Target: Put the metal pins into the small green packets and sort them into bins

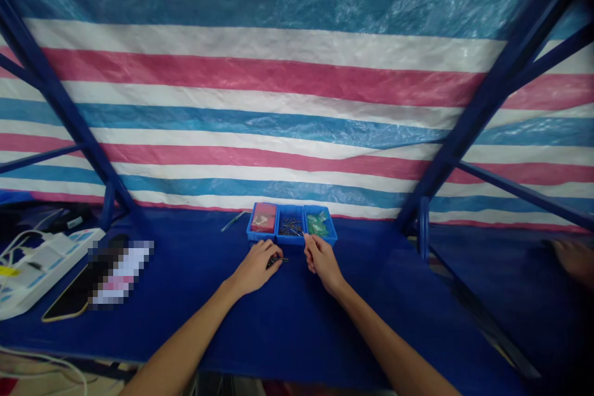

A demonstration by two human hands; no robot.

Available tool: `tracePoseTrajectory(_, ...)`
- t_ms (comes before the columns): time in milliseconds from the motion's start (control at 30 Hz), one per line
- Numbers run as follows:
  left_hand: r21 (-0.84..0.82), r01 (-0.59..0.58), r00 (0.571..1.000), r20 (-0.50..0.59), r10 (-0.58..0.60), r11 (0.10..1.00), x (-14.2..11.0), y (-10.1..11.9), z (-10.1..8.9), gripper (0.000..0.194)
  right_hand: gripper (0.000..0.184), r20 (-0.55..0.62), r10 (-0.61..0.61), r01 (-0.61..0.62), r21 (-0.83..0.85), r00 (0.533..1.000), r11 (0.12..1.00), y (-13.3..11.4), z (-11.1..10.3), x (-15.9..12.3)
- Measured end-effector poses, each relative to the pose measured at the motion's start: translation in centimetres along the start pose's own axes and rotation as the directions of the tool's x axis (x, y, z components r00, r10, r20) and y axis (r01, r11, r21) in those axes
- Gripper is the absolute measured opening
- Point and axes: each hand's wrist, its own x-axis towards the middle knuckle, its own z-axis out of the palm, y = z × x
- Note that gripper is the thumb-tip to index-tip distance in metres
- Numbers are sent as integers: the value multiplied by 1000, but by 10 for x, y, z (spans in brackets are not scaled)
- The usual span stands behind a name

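Note:
My left hand (pixel 260 265) rests on the blue tabletop just in front of the bins, its fingers curled round several dark screws (pixel 284 259) whose ends poke out beside the thumb. My right hand (pixel 323 261) is closed in a pinch at the front edge of the middle bin; whatever is between its fingertips is too small to make out. That middle blue bin (pixel 291 239) holds a heap of thin dark screws (pixel 291 226). To its left, another blue bin (pixel 254 237) contains a reddish bag with pale pieces. The right blue bin (pixel 327 239) holds green plastic packets (pixel 317 223).
A thin pen-like tool (pixel 232 221) lies left of the bins. Farther left are a phone (pixel 74 294) and a white power strip (pixel 55 269) with cables. Blue metal frame posts (pixel 468 130) slant up both sides before a striped sheet (pixel 278 93). Another person's hand (pixel 575 258) shows far right.

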Motion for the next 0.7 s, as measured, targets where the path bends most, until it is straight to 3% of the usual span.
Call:
tracePoseTrajectory(133, 0, -6, 1000, -3, 6, 1000, 0, -1, 0, 8, 58, -50, -4, 2, -51, 999, 999, -1, 0, 0)
tracePoseTrajectory(300, 3, 0, 1000, 10, 0, 1000, 0, -1, 0, 10, 55, -15, -74, 71, -117, 997, 991, 1, -1, 2)
tracePoseTrajectory(700, -23, -30, 1000, -2, 30, 999, 0, 1, -2, 16, 55, -9, -60, 58, -152, 998, 987, -1, -4, 4)
